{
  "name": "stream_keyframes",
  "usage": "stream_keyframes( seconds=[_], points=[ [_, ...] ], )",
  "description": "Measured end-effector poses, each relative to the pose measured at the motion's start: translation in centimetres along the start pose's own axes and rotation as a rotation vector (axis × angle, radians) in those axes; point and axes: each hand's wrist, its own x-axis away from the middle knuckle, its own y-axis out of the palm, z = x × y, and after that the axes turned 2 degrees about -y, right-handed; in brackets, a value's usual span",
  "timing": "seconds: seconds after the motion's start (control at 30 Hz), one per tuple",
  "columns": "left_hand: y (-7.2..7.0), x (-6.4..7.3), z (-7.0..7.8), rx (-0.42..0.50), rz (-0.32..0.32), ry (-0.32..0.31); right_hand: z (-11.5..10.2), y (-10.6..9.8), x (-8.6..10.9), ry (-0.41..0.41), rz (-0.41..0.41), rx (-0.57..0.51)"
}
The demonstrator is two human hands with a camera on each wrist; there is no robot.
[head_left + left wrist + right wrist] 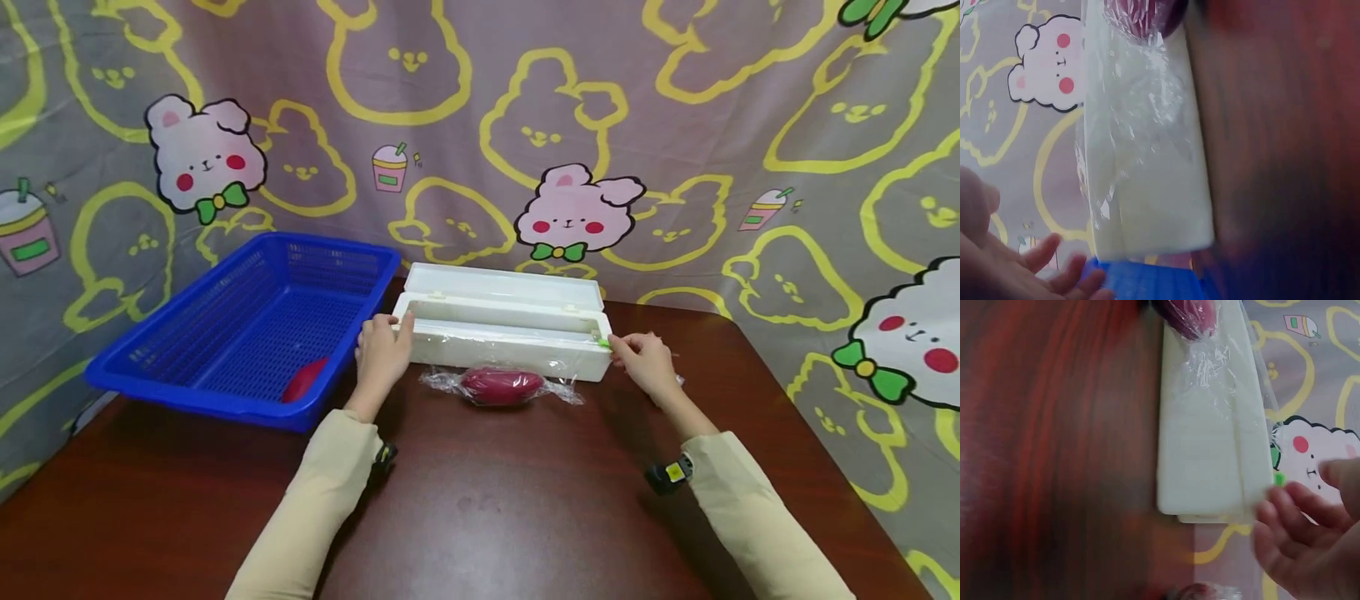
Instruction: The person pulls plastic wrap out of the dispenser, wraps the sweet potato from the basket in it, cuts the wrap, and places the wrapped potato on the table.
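A long white cling film box (510,342) stands with its lid (502,286) raised at the back and a roll inside. Clear film hangs over its front. Before it lies a dark red oval thing (501,386) wrapped in film with twisted ends. My left hand (382,354) is at the box's left end, its fingers loosely spread in the left wrist view. At the right end is my right hand (645,360), fingertips close to a small green slider (603,342). In the right wrist view its thumb stands apart from slightly bent fingers.
A blue plastic basket (225,407) stands at the left, with a red thing (303,381) in its near corner. Another film-wrapped thing (1200,591) shows at the bottom of the right wrist view. A patterned curtain (465,100) hangs behind the brown table (480,517).
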Motion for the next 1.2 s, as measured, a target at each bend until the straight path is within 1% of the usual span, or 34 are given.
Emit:
stream_keyframes(
  seconds=[0.07, 0.1, 0.17, 0.2, 0.27, 0.33, 0.37, 0.4, 0.43, 0.47, 0.5, 0.53, 0.6, 0.63, 0.7, 0.77, 0.87, 0.97, 1.03, 1.1, 1.13, 1.2],
  points=[
    [-0.3, 0.3, -0.4, -0.001, 0.018, -0.021, 0.4, 0.1, 0.2, 0.049, -0.15, -0.091],
    [-0.4, 0.3, -0.6, 0.002, 0.007, -0.024, 0.6, 0.2, 0.3, 0.073, -0.223, -0.14],
    [-0.2, -0.1, -1.3, -0.005, -0.052, -0.03, 1.0, 0.6, 0.4, 0.121, -0.343, -0.226],
    [-0.1, -0.3, -1.7, 0.026, -0.092, -0.019, 1.2, 0.8, 0.4, 0.131, -0.392, -0.258],
    [0.5, -0.8, -2.8, 0.134, -0.204, -0.045, 1.5, 1.2, 0.5, 0.147, -0.484, -0.32],
    [2.8, -3.2, -6.1, 0.265, -0.321, -0.08, 1.7, 1.6, 0.5, 0.155, -0.557, -0.377],
    [3.9, -4.1, -7.5, 0.334, -0.376, -0.096, 1.8, 1.7, 0.5, 0.155, -0.582, -0.403],
    [4.5, -4.5, -8.4, 0.39, -0.433, -0.126, 1.9, 1.9, 0.6, 0.152, -0.602, -0.424],
    [5.1, -5.0, -9.0, 0.419, -0.477, -0.16, 1.9, 2.0, 0.7, 0.147, -0.615, -0.444],
    [5.5, -5.3, -9.3, 0.44, -0.512, -0.169, 1.9, 2.2, 0.7, 0.136, -0.623, -0.456],
    [5.6, -5.4, -9.3, 0.445, -0.535, -0.176, 1.9, 2.3, 0.7, 0.13, -0.622, -0.47],
    [4.8, -4.5, -8.1, 0.448, -0.552, -0.179, 1.8, 2.4, 0.8, 0.118, -0.615, -0.48],
    [2.9, -2.6, -5.4, 0.452, -0.566, -0.171, 1.7, 2.5, 0.7, 0.091, -0.601, -0.492],
    [2.1, -1.9, -4.5, 0.468, -0.568, -0.155, 1.6, 2.5, 0.7, 0.077, -0.597, -0.499],
    [0.7, -0.8, -3.0, 0.496, -0.566, -0.137, 1.4, 2.6, 0.6, 0.061, -0.588, -0.513],
    [-0.3, -0.1, -2.2, 0.514, -0.568, -0.115, 1.4, 2.6, 0.5, 0.041, -0.582, -0.534],
    [-1.2, 0.4, -1.6, 0.516, -0.567, -0.097, 1.4, 2.4, 0.5, -0.002, -0.592, -0.565],
    [-1.5, 0.5, -1.7, 0.507, -0.596, -0.075, 1.5, 2.0, 0.7, -0.076, -0.661, -0.584],
    [-1.5, 0.3, -2.1, 0.49, -0.618, -0.054, 1.6, 1.7, 0.8, -0.134, -0.735, -0.589],
    [-1.4, 0.1, -2.4, 0.439, -0.628, -0.008, 1.6, 1.3, 1.0, -0.172, -0.771, -0.573],
    [-1.3, 0.0, -2.5, 0.406, -0.618, 0.017, 1.6, 1.2, 1.0, -0.193, -0.768, -0.55],
    [-1.4, 0.0, -2.2, 0.291, -0.569, 0.102, 1.4, 1.1, 1.1, -0.203, -0.726, -0.482]
  ],
)
